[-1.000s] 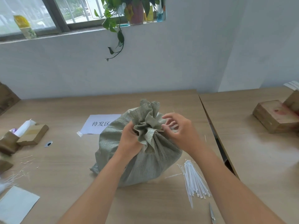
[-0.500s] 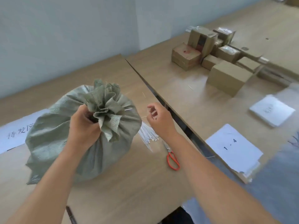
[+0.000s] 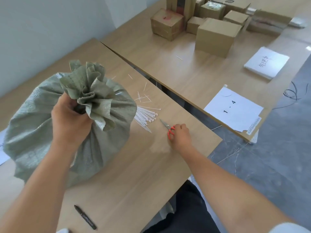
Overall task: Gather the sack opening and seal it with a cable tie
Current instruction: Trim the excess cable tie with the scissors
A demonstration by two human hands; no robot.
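A full grey-green woven sack (image 3: 42,132) sits on the wooden table (image 3: 134,174). Its opening is bunched into a ruffle (image 3: 90,88). My left hand (image 3: 70,121) grips the gathered neck just below the ruffle. A white cable tie tail (image 3: 118,93) sticks out to the right of the neck. My right hand (image 3: 180,136) rests on the table to the right of the sack, fingers closed over the red handles of small scissors (image 3: 168,126), whose blades lie flat. A pile of white cable ties (image 3: 144,117) lies between sack and scissors.
Cut tie ends (image 3: 143,97) are scattered behind the pile. A black marker (image 3: 85,219) lies near the front edge. A second table (image 3: 193,68) to the right holds several cardboard boxes (image 3: 217,36), a paper sheet marked 1-4 (image 3: 234,110) and a white pad (image 3: 266,64).
My right hand left the sack's neck, swung right and down, and closed on the scissors' handles. My left hand kept its grip on the neck. The view turned right.
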